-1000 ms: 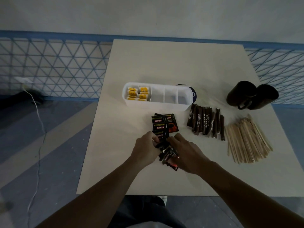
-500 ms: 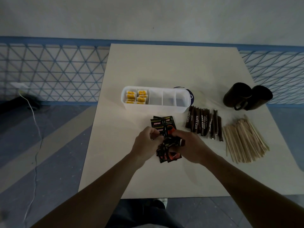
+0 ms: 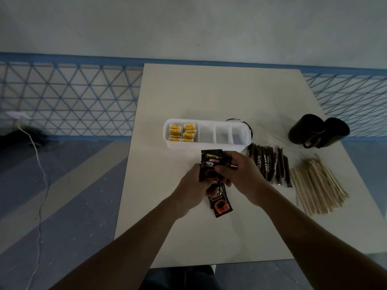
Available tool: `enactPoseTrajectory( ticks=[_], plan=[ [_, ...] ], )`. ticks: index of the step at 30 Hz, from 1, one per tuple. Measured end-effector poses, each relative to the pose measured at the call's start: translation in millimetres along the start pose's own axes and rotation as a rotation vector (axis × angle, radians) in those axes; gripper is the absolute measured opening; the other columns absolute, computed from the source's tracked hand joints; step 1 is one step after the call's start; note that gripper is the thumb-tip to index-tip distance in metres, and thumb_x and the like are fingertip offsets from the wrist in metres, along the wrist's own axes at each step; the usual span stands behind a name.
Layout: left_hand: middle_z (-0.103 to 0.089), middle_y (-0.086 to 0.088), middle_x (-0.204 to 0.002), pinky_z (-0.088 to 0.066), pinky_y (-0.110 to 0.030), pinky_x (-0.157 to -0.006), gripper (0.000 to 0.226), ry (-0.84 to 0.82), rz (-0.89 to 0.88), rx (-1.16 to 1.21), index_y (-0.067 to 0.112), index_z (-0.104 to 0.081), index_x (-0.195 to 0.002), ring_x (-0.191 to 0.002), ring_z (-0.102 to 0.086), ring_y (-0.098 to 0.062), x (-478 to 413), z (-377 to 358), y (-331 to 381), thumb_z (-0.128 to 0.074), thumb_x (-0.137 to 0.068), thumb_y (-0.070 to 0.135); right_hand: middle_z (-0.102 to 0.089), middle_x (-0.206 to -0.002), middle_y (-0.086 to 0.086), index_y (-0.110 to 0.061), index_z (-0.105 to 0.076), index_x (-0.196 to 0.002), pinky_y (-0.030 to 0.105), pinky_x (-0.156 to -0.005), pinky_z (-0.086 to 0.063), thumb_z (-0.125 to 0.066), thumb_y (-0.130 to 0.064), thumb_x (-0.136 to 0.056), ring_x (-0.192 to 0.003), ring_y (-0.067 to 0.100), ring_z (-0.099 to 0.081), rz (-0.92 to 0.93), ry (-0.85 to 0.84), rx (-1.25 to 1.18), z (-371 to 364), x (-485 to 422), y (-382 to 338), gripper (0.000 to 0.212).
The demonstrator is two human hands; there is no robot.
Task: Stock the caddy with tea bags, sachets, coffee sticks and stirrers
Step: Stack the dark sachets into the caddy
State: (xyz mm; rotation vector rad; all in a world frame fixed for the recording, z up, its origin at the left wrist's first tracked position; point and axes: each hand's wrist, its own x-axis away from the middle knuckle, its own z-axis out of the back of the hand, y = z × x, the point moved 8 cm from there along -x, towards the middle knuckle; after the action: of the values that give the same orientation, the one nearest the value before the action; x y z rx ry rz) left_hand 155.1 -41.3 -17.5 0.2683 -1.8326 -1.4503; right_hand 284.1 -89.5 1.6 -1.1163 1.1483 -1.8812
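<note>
A white caddy (image 3: 209, 144) with several compartments stands mid-table; its two left compartments hold yellow tea bags (image 3: 182, 132), the others look bare. Just in front of it, my left hand (image 3: 193, 186) and my right hand (image 3: 238, 174) together grip a stack of black coffee sachets (image 3: 210, 162), lifted a little off the table. More black sachets (image 3: 221, 204) lie on the table below my hands. Brown coffee sticks (image 3: 269, 166) lie to the right of my hands, and a pile of wooden stirrers (image 3: 318, 187) lies further right.
Two dark mugs (image 3: 318, 131) stand at the table's right side behind the stirrers. A blue-rimmed round object (image 3: 249, 128) peeks out behind the caddy's right end. A blue lattice fence and a white cable on the floor lie left of the table (image 3: 188, 91).
Both hands have gathered the sachets into a stack and raised it toward the caddy. A few sachets stayed on the table below my hands.
</note>
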Motion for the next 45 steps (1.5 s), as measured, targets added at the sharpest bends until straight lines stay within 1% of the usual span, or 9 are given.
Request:
enactPoseTrajectory(
  ticks=[6,11,19,23,29,32,39,42,45],
  plan=[
    [-0.068,-0.009,-0.109,-0.059,-0.045,-0.079,0.031,0.012,-0.001,0.028,0.018,-0.045,-0.128,-0.090,-0.069,-0.025,-9.2,28.6,0.6,-0.050,-0.097,0.013,-0.068,-0.071,0.002,-0.016,-0.067,-0.095,0.027,-0.056,-0.048,-0.052,-0.014,-0.102,-0.061,0.015,-0.063,-0.045,0.002,0.086,-30.3,-8.9,-5.8,0.017],
    [-0.069,-0.014,-0.103,-0.055,-0.042,-0.073,0.028,0.025,-0.014,0.054,0.018,-0.042,-0.126,-0.083,-0.068,-0.023,-15.2,48.7,5.1,-0.044,-0.099,0.024,-0.071,-0.078,0.009,-0.015,-0.065,-0.102,0.031,-0.061,-0.052,-0.049,-0.012,-0.102,-0.064,0.016,-0.063,0.002,0.004,0.137,-57.6,-14.6,-22.2,0.017],
    [-0.068,-0.014,-0.105,-0.056,-0.044,-0.076,0.024,-0.011,-0.017,0.092,0.018,-0.049,-0.124,-0.089,-0.068,-0.028,-29.7,65.3,13.5,-0.039,-0.102,0.020,-0.072,-0.088,0.007,-0.015,-0.064,-0.107,0.025,-0.057,-0.053,-0.074,-0.011,-0.088,-0.062,0.015,-0.065,-0.023,0.038,0.145,-54.9,-34.9,-34.4,0.022],
    [-0.070,-0.006,-0.104,-0.056,-0.043,-0.081,0.026,-0.069,-0.016,0.113,0.019,-0.055,-0.124,-0.091,-0.069,-0.021,-40.1,61.3,31.0,-0.042,-0.102,0.015,-0.070,-0.077,0.006,-0.013,-0.067,-0.109,0.022,-0.050,-0.049,-0.074,-0.005,-0.087,-0.054,0.010,-0.061,-0.032,0.060,0.068,-37.1,-47.4,-43.4,0.025],
    [-0.066,-0.002,-0.113,-0.056,-0.041,-0.082,0.034,0.104,-0.073,-0.315,0.019,-0.055,-0.127,-0.098,-0.064,-0.021,-75.9,80.0,64.1,-0.058,-0.094,0.023,-0.069,-0.072,0.002,-0.013,-0.068,-0.112,0.027,-0.052,-0.046,-0.075,-0.004,-0.084,-0.055,0.009,-0.060,-0.031,0.144,0.180,-1.2,-89.9,-44.7,0.029],
    [-0.061,-0.001,-0.119,-0.045,-0.027,-0.083,0.048,0.234,-0.157,-0.571,0.017,-0.053,-0.131,-0.104,-0.059,-0.016,-91.5,94.1,81.5,-0.070,-0.087,0.027,-0.070,-0.078,0.004,-0.014,-0.068,-0.113,0.028,-0.052,-0.047,-0.076,-0.006,-0.083,-0.058,0.012,-0.063,-0.046,0.182,0.238,16.8,-114.4,-38.6,0.032],
    [-0.040,-0.011,-0.147,-0.031,-0.042,-0.113,0.088,0.150,-0.226,-0.880,0.013,-0.034,-0.148,-0.141,-0.029,-0.029,-124.7,86.1,91.6,-0.080,-0.077,0.034,-0.068,-0.086,-0.004,-0.018,-0.067,-0.112,0.029,-0.059,-0.049,-0.075,-0.013,-0.085,-0.068,0.019,-0.066,-0.033,0.119,0.409,24.5,-149.8,-37.3,0.029],
    [-0.035,-0.011,-0.154,-0.019,-0.042,-0.118,0.083,0.107,-0.178,-0.953,0.012,-0.031,-0.150,-0.147,-0.018,-0.030,-133.8,79.0,90.8,-0.074,-0.083,0.034,-0.069,-0.088,-0.005,-0.018,-0.067,-0.112,0.027,-0.061,-0.048,-0.073,-0.012,-0.085,-0.074,0.018,-0.066,-0.036,0.078,0.459,22.1,-157.3,-35.9,0.029],
    [-0.048,-0.013,-0.142,-0.024,-0.038,-0.111,0.069,0.151,-0.167,-0.965,0.011,-0.042,-0.143,-0.135,-0.034,-0.028,-141.2,77.1,91.4,-0.073,-0.085,0.031,-0.070,-0.092,-0.002,-0.018,-0.066,-0.112,0.031,-0.064,-0.054,-0.071,-0.010,-0.086,-0.083,0.020,-0.068,-0.033,0.022,0.502,15.7,-162.0,-32.2,0.028]
  ],
)
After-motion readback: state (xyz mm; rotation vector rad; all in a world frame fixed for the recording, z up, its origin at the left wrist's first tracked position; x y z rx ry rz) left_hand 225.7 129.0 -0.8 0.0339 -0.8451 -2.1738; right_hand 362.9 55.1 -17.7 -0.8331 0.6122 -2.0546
